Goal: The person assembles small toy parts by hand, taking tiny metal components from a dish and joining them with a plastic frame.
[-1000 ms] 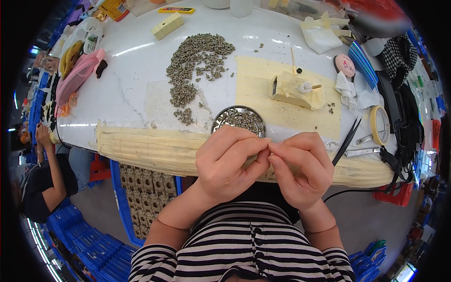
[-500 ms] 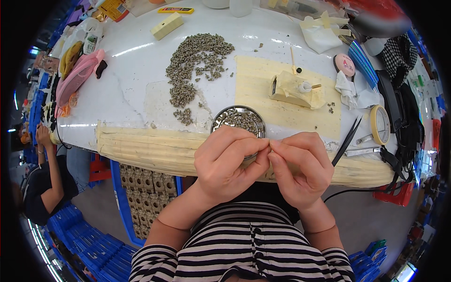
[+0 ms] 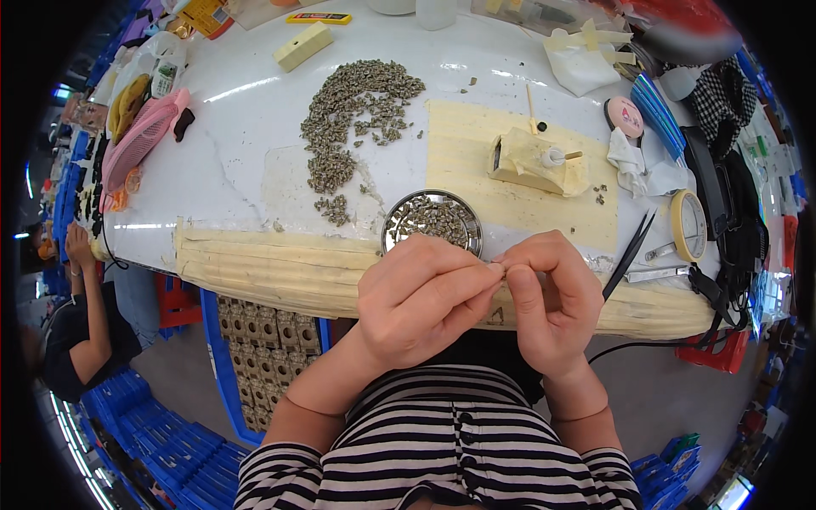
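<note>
My left hand (image 3: 425,297) and my right hand (image 3: 552,297) meet fingertip to fingertip over the table's near edge. Both are closed in a pinch; whatever lies between the fingertips is too small and hidden to name. Just beyond the left knuckles stands a round metal dish (image 3: 478,223) holding many small metal parts (image 3: 433,217); the left hand covers its near rim. Farther off, a long heap of similar small metal parts (image 3: 344,110) lies on the white tabletop. Dark tweezers (image 3: 631,255) lie right of my right hand.
A tape-covered block (image 3: 531,161) with a small white nozzle sits on a yellowish sheet (image 3: 459,127). At right are a tape roll (image 3: 687,225) and cloths (image 3: 629,161). A blue crate (image 3: 223,374) of metal blocks is below left. Another person's arm (image 3: 95,314) shows far left.
My fingertips have shifted slightly right and toward me. The right thumb has straightened and points up more. The dish and heap have stayed in place.
</note>
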Demonstrator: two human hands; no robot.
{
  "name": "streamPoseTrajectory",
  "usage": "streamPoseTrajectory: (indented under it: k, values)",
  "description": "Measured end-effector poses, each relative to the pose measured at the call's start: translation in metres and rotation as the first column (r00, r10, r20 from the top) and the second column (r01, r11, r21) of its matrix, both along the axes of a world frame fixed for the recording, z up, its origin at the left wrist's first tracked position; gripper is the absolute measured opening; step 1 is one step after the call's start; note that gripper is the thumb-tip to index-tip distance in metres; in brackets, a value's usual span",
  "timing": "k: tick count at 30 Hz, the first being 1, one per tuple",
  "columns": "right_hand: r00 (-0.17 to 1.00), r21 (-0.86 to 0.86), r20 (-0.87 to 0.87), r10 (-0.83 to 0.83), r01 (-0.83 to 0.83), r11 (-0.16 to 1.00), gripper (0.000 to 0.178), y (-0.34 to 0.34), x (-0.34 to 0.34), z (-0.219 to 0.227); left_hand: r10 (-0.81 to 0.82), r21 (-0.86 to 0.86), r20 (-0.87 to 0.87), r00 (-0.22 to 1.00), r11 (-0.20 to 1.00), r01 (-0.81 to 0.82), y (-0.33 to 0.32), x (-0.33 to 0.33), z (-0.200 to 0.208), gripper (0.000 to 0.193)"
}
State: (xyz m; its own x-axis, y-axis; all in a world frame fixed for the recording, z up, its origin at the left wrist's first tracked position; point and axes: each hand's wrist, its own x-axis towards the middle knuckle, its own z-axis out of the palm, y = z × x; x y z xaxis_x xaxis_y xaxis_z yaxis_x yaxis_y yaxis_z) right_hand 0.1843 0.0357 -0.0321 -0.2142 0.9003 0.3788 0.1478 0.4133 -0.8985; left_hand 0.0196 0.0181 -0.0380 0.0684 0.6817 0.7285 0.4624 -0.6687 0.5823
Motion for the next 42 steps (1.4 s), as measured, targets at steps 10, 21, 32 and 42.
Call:
streamPoseTrajectory:
  k: [10, 21, 32, 42]
  values:
    - [1.000, 0.045, 0.007, 0.010, -0.010, 0.999, 0.006, 0.0010, 0.0022, 0.0020, -0.004, -0.002, 0.019, 1.000, 1.000, 0.004, 0.0005, 0.0006, 0.0002, 0.026]
    - [0.989, 0.391, 0.138, -0.048, -0.009, 0.920, 0.025, 0.0031, -0.0007, 0.0038, 0.098, -0.024, 0.042, 0.994, 0.995, -0.097, 0.0032, 0.0035, -0.0025, 0.027]
    - [0.980, 0.409, 0.162, -0.111, 0.036, 0.912, 0.025, 0.0018, -0.0021, 0.0011, 0.108, -0.026, 0.038, 0.993, 0.994, -0.107, 0.0018, 0.0040, -0.0028, 0.027]
    - [0.998, 0.139, 0.050, -0.028, 0.021, 0.990, 0.010, 0.0009, 0.0023, 0.0013, 0.011, 0.000, -0.018, 1.000, 1.000, -0.011, 0.0009, 0.0003, 0.0020, 0.024]
